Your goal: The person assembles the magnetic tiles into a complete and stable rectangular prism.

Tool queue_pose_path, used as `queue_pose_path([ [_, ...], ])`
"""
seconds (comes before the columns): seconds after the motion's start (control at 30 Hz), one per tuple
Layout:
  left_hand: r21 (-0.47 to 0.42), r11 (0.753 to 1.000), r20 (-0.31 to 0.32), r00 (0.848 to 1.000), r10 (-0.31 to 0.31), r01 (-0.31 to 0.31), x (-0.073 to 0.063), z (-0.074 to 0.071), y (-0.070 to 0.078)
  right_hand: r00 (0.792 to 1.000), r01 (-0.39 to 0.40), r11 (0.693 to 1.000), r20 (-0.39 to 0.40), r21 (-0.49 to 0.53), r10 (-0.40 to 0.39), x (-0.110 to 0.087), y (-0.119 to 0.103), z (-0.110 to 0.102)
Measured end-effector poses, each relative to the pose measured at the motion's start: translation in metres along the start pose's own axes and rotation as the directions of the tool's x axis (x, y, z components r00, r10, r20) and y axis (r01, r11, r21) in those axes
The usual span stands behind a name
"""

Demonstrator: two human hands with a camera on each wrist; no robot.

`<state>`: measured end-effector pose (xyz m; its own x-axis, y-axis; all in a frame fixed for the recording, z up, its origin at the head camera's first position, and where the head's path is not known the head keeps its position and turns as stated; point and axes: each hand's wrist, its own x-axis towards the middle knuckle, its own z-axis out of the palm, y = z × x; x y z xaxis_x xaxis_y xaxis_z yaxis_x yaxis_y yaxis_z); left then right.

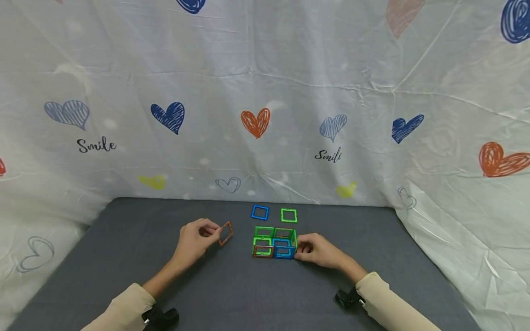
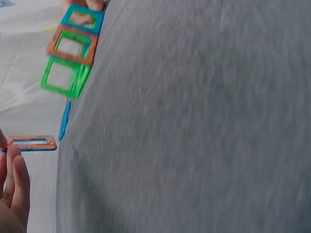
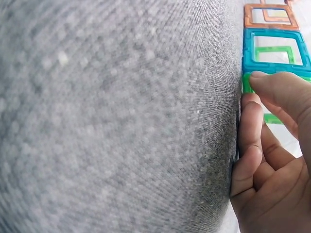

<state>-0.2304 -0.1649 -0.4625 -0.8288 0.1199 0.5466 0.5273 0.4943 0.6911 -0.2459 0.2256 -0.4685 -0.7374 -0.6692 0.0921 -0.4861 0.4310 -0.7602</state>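
Observation:
My left hand (image 1: 198,239) pinches an orange square magnetic tile (image 1: 225,233) between thumb and fingertips, left of a block of joined tiles. In the left wrist view this tile (image 2: 33,142) is seen nearly edge-on, with blue along its lower edge. The block is made of open-framed squares standing up in two compartments: an orange tile (image 1: 262,256) and a blue tile (image 1: 284,257) in front, green tiles (image 1: 264,228) at the back. My right hand (image 1: 318,249) holds the block's right side with curled fingers, the thumb at the front corner of a green tile (image 3: 247,83).
Behind the block, a loose blue tile (image 1: 260,212) and a loose green tile (image 1: 289,215) lie flat on the dark grey tablecloth (image 1: 248,294). A white curtain (image 1: 290,82) printed with hearts hangs beyond the table's far edge. Black wrist cameras (image 1: 159,318) sit below the sleeves.

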Motion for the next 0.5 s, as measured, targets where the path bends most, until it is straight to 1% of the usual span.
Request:
queue_pose_path([
  [0.1,-0.014,0.999,-0.003,0.999,-0.034,0.034,-0.002,0.008,0.005,1.0,-0.003,1.0,0.002,0.001,0.003,0.0,0.0,0.0],
  [0.33,-0.085,0.99,0.039,0.993,-0.109,0.112,-0.004,0.026,0.019,1.0,0.008,1.0,0.002,-0.008,-0.008,0.0,0.001,0.0],
  [0.5,-0.081,0.987,0.041,0.99,-0.138,0.141,-0.003,0.037,0.025,1.0,0.01,1.0,0.002,-0.011,-0.01,0.0,0.0,0.0],
])
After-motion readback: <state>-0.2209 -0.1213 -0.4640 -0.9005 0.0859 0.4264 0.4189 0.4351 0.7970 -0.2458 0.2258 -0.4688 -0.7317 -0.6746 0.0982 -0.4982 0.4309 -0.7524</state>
